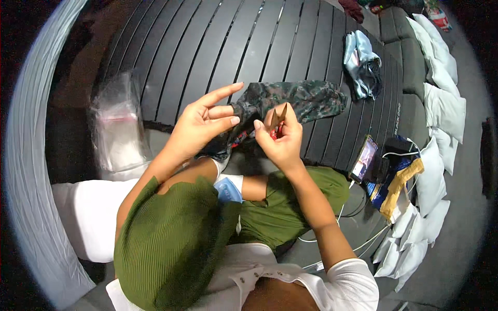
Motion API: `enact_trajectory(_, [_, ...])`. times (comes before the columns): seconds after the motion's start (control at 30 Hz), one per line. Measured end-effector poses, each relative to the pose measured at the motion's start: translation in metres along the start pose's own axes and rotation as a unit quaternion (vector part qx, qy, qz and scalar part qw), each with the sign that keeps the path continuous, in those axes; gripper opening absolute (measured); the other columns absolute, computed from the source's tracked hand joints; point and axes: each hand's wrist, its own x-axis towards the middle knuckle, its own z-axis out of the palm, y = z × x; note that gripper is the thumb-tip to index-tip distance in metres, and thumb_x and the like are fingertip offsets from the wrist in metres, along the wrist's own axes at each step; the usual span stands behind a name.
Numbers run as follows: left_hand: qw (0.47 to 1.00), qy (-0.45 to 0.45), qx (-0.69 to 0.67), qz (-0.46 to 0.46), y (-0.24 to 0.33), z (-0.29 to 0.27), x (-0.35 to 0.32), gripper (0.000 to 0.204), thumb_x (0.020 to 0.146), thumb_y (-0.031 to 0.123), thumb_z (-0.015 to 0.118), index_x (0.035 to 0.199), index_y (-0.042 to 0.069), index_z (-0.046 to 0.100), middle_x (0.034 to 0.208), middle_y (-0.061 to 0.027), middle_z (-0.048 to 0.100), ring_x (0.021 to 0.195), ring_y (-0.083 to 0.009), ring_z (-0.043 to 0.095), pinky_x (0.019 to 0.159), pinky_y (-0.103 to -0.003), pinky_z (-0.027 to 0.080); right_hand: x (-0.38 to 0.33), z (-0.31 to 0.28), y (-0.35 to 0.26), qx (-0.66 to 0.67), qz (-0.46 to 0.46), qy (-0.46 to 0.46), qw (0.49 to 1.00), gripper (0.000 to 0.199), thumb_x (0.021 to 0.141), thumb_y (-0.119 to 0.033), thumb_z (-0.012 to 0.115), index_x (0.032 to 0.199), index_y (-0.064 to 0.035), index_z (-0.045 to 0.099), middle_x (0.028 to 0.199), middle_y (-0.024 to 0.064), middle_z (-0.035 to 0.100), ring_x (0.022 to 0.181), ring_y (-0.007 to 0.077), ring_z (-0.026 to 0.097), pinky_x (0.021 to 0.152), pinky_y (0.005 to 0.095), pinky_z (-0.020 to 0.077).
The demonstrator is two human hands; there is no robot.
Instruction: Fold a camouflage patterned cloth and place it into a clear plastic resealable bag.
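The right hand [285, 147] grips parted scissors [281, 114]; the left hand [199, 119] is spread beside patterned cloth [308, 97]; no cut shows.

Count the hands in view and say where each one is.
2: the left hand, at the left end of the camouflage cloth; the right hand, farther right, holding the scissors.
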Motion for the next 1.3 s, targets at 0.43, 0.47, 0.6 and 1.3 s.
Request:
enact_trajectory(0.43, [1.000,0.003,0.025,-0.012,-0.008,0.010,0.004,0.058,0.079,-0.007,0.053,0.132,0.005,0.033,0.080,0.0027,0.054,0.070,0.0000,0.047,0.066,-0.014,0.040,0.008,0.001,0.003,-0.112,-0.102,0.024,0.988,0.011,0.072,-0.002,0.068,0.080,-0.0015,0.060,0.061,-0.0037,0.054,0.053,-0.0006,0.042,0.044,0.0161,0.0321])
enact_trajectory(0.47, [0.999,-0.013,0.036,-0.005,-0.010,0.008,0.004,0.056,0.079,-0.006,0.053,0.131,0.004,0.035,0.080,0.0027,0.055,0.071,-0.0001,0.047,0.067,-0.014,0.040,0.009,0.000,0.004,-0.137,-0.145,0.018,0.980,0.011,0.072,-0.002,0.068,0.079,-0.0011,0.060,0.063,-0.0029,0.055,0.054,-0.0004,0.043,0.045,0.0161,0.0327])
enact_trajectory(0.6, [0.998,-0.014,0.066,-0.021,-0.014,0.001,0.004,0.051,0.079,-0.004,0.054,0.128,0.003,0.039,0.082,0.0020,0.057,0.075,-0.0008,0.050,0.069,-0.015,0.041,0.009,-0.002,-0.001,-0.041,0.040,-0.027,0.998,0.008,0.078,-0.006,0.063,0.077,-0.0018,0.056,0.066,-0.0042,0.051,0.053,0.0009,0.041,0.046,0.0175,0.0330])
enact_trajectory(1.3, [0.999,-0.039,0.032,-0.005,-0.013,0.003,0.004,0.053,0.079,-0.004,0.055,0.128,0.003,0.038,0.098,-0.0061,0.061,0.087,-0.0048,0.055,0.076,-0.018,0.044,0.012,-0.008,0.004,0.043,0.081,-0.065,0.994,0.008,0.080,-0.007,0.061,0.083,-0.0007,0.060,0.065,-0.0059,0.051,0.055,-0.0001,0.037,0.048,0.0158,0.0281])
